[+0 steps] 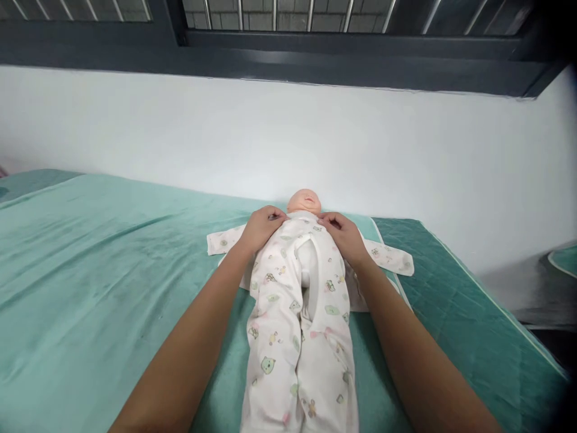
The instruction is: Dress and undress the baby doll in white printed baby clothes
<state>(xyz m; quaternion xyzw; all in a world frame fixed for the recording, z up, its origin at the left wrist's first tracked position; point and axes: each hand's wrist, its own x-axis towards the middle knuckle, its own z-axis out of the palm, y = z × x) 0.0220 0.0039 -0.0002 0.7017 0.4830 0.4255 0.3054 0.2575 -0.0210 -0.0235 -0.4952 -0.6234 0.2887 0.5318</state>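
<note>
A baby doll [304,199] lies on its back, its head close to the wall. White open-crotch baby pants [274,313] with a green and pink print cover its front, the legs running down toward me. My left hand [265,225] pinches the upper edge of the pants on the left, just below the doll's neck. On the opposite side, my right hand [341,233] has its fingers closed on the same upper edge. Under the pants, a matching baby shirt [391,257] is spread with its sleeves out to both sides. Something white shows through the crotch opening.
A light green sheet [112,270] covers the bed, with a darker quilted mat [455,307] on the right. Behind stands a white wall [180,132], below a dark window frame [315,57] with metal bars. The bed's edge drops away at the right.
</note>
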